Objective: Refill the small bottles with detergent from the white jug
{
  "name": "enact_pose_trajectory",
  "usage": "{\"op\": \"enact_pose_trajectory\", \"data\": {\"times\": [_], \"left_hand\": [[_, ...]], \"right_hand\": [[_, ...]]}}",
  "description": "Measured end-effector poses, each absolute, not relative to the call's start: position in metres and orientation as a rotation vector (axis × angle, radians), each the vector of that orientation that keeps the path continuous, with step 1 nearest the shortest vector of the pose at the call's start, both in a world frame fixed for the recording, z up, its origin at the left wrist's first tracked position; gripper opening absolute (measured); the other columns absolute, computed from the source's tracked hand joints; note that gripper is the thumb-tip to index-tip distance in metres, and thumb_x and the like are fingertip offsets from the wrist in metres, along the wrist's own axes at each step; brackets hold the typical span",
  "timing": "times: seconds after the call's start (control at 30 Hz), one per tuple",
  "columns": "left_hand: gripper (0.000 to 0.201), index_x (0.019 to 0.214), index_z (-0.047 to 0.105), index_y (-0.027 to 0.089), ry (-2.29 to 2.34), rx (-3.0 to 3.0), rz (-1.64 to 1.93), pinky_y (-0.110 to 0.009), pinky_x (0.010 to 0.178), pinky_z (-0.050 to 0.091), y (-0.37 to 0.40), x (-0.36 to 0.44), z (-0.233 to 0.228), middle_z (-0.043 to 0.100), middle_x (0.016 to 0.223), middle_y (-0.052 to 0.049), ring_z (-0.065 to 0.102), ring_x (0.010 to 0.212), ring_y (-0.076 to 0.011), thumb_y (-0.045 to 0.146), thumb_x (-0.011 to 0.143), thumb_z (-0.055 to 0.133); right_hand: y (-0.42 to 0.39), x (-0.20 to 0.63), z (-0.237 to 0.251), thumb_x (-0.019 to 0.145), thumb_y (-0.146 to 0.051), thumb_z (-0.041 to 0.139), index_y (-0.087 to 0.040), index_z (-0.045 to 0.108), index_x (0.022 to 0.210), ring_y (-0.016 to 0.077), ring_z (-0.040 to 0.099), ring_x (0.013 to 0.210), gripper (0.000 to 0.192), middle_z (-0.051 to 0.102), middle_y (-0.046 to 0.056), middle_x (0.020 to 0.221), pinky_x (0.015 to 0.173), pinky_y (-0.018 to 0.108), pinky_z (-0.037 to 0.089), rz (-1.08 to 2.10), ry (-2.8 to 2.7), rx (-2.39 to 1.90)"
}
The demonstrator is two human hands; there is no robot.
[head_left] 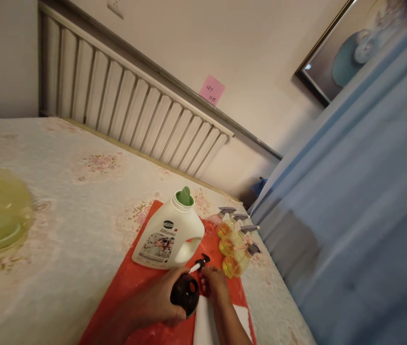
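Observation:
My left hand point(156, 298) is wrapped round a dark round bottle point(182, 298), whose uncapped mouth faces up toward me. My right hand point(213, 281) is just right of that bottle with its fingers curled in; what they hold, if anything, is hidden. A black pump head point(203, 261) with a white stem shows just beyond the two hands; whether the right fingers touch it I cannot tell. Behind my left hand stands a large white jug point(169, 235) with a handle, its green spout insert point(185, 196) uncovered. All of this is over a red mat point(119, 292).
Several clear spray bottles point(242, 256) with grey triggers and yellow parts stand right of the jug. A white cloth or paper point(203, 323) lies under my right forearm. A yellow-green basin point(0, 206) sits at far left on the floral tablecloth point(77, 206). A blue curtain point(361, 191) hangs right.

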State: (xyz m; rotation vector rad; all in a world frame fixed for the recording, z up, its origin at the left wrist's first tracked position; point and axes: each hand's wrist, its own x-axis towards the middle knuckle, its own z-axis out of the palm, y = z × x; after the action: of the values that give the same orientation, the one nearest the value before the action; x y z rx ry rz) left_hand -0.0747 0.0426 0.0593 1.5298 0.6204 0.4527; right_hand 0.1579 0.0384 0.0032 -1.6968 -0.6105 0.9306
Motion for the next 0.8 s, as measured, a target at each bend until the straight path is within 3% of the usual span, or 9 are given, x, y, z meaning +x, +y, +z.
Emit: {"op": "enact_pose_trajectory", "data": {"times": [0.2,0.3,0.37,0.47,0.57,0.67,0.8], "left_hand": [[0.074,0.123,0.05,0.028,0.626,1.529,0.445,-0.026,0.05,0.044,0.043,-0.072,0.053,0.066,0.088,0.001,0.063,0.068,-0.021,0.012,0.052,0.064],[0.075,0.124,0.05,0.028,0.601,1.522,0.455,-0.027,0.052,0.045,0.042,-0.075,0.057,0.067,0.09,0.001,0.064,0.072,-0.022,0.012,0.052,0.065],[0.074,0.123,0.052,0.028,0.602,1.536,0.476,-0.028,0.055,0.046,0.042,-0.077,0.061,0.068,0.094,0.0,0.065,0.078,-0.0238,0.011,0.052,0.066],[0.076,0.123,0.052,0.027,0.623,1.546,0.496,-0.029,0.061,0.047,0.041,-0.078,0.065,0.068,0.1,-0.002,0.065,0.089,-0.027,0.01,0.051,0.068],[0.079,0.126,0.05,0.028,0.639,1.553,0.49,-0.029,0.06,0.047,0.041,-0.078,0.064,0.068,0.101,-0.003,0.064,0.089,-0.0277,0.011,0.051,0.069],[0.075,0.124,0.052,0.029,0.635,1.554,0.484,-0.028,0.056,0.045,0.041,-0.077,0.061,0.068,0.097,-0.001,0.065,0.081,-0.0249,0.011,0.052,0.067],[0.074,0.121,0.054,0.029,0.64,1.568,0.495,-0.029,0.058,0.045,0.041,-0.078,0.06,0.068,0.098,-0.001,0.065,0.084,-0.0261,0.01,0.051,0.069]], "right_hand": [[0.036,0.153,0.013,0.058,-0.029,0.065,-0.022,0.05,0.054,0.0078,0.037,0.028,0.017,0.048,-0.006,0.034,0.03,0.017,0.024,0.824,-0.658,-1.699],[0.035,0.153,0.021,0.057,-0.027,0.068,-0.02,0.058,0.065,0.0091,0.044,0.035,0.014,0.053,-0.006,0.041,0.035,0.018,0.029,0.74,-0.737,-1.65],[0.038,0.152,0.031,0.058,-0.027,0.07,-0.018,0.063,0.077,0.0108,0.05,0.041,0.022,0.057,-0.006,0.047,0.041,0.02,0.036,0.706,-0.794,-1.61],[0.047,0.146,0.051,0.061,-0.028,0.072,-0.017,0.065,0.096,0.0153,0.063,0.063,0.037,0.069,-0.001,0.07,0.059,0.024,0.05,0.678,-0.927,-1.51],[0.06,0.136,0.07,0.066,-0.025,0.07,-0.018,0.064,0.11,0.0201,0.068,0.091,0.045,0.073,0.005,0.099,0.081,0.03,0.053,0.702,-1.162,-1.395],[0.074,0.126,0.079,0.067,-0.024,0.068,-0.02,0.069,0.102,0.0212,0.067,0.093,0.035,0.074,0.005,0.101,0.082,0.032,0.052,0.776,-1.297,-1.372],[0.092,0.116,0.077,0.064,-0.026,0.069,-0.018,0.071,0.086,0.0182,0.063,0.073,0.023,0.073,0.001,0.081,0.071,0.029,0.049,0.844,-1.289,-1.381]]}}
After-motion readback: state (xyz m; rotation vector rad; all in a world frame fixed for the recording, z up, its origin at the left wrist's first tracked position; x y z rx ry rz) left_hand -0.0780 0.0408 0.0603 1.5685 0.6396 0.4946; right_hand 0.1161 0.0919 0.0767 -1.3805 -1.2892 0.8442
